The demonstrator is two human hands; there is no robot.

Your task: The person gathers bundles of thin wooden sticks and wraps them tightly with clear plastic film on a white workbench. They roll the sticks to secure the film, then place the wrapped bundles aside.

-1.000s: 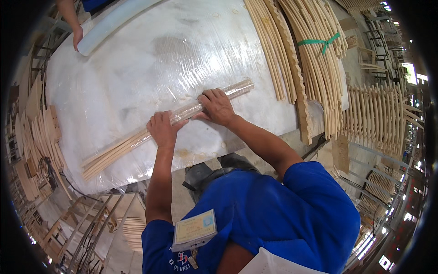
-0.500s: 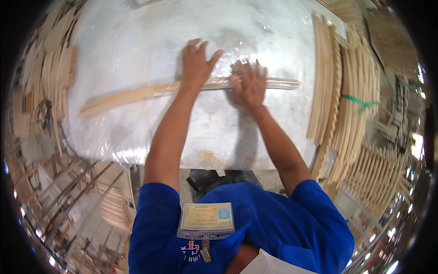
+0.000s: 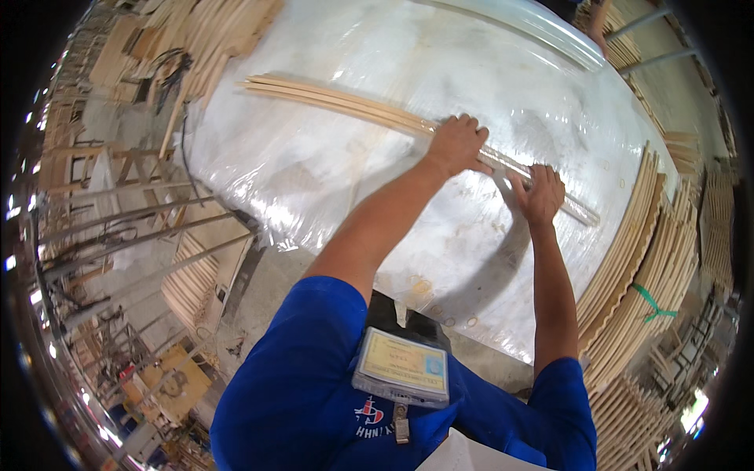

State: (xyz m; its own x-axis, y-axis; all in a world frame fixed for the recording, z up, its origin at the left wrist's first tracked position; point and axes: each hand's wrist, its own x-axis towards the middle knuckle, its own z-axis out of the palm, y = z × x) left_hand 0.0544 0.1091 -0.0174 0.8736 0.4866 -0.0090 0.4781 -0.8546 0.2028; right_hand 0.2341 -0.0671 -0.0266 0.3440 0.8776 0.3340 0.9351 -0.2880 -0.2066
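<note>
A bundle of long, pale wooden strips [image 3: 338,103] lies across a plastic-covered table [image 3: 393,212], bare toward the left. Clear plastic film [image 3: 577,208] covers its right part. My left hand [image 3: 457,146] is wrapped round the bundle near its middle, where the film begins. Closer to the wrapped end, my right hand [image 3: 542,194] grips the same bundle from the near side, thumb against it. The undersides of the strips are hidden by the hands and the film.
A large roll of clear film [image 3: 542,27] lies along the far edge. Stacks of wooden strips [image 3: 660,275], one tied with green cord [image 3: 652,304], line the right side. More wood [image 3: 228,31] is piled at far left. Another person's arm [image 3: 598,23] shows at far right.
My hands have gone from lying spread flat on the bundle to closing round it. The view has turned, so the bundle now slants down to the right.
</note>
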